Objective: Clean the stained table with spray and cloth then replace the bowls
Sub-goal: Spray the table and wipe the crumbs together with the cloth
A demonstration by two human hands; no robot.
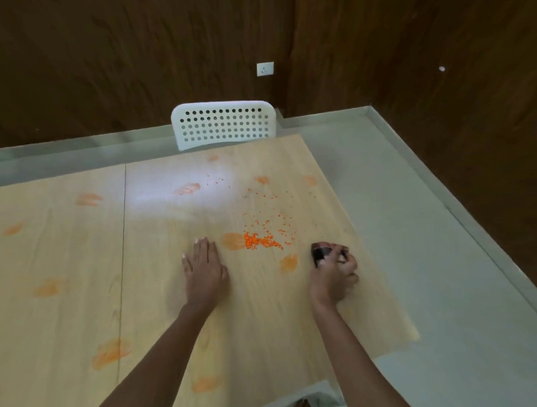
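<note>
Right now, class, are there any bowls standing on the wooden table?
No: the table shows only orange stains, scattered orange grains, the flat left hand and the right hand.

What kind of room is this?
Probably a plain dining or meeting room: a wooden table smeared with orange stains, a white perforated chair tucked behind it, and dark wood-panelled walls.
</note>
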